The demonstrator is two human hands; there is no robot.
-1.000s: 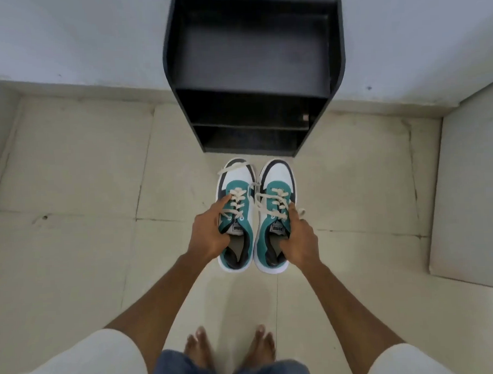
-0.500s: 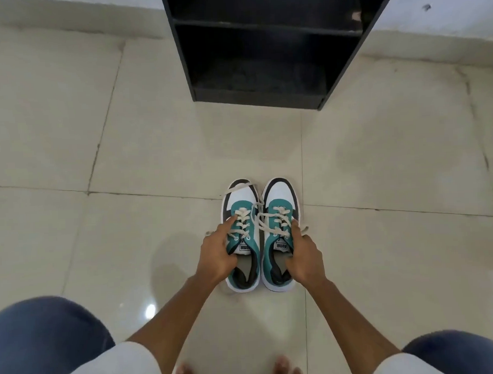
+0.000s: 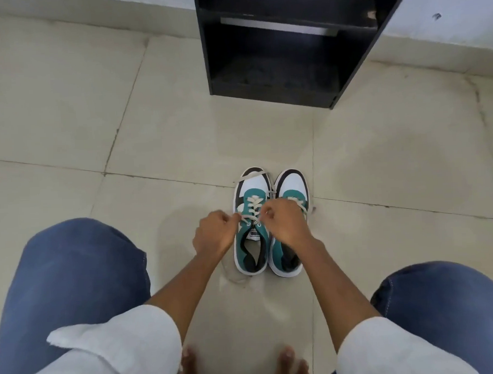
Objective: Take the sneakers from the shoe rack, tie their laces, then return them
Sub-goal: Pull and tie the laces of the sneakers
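Observation:
Two teal, white and black sneakers stand side by side on the tiled floor, toes toward the rack. My left hand pinches a cream lace end at the left side of the left sneaker. My right hand pinches the other lace end of that shoe and lies over the laces of the right sneaker, hiding most of them. A loose lace trails on the floor by the left heel. The black shoe rack stands empty against the wall ahead.
My knees in blue jeans flank the sneakers left and right, and my bare feet rest on the floor below them. Beige floor tiles spread around, with a white wall behind the rack.
The sneakers have been set down on the floor and I have crouched lower. Both hands left the shoe collars and now pinch the left sneaker's lace ends.

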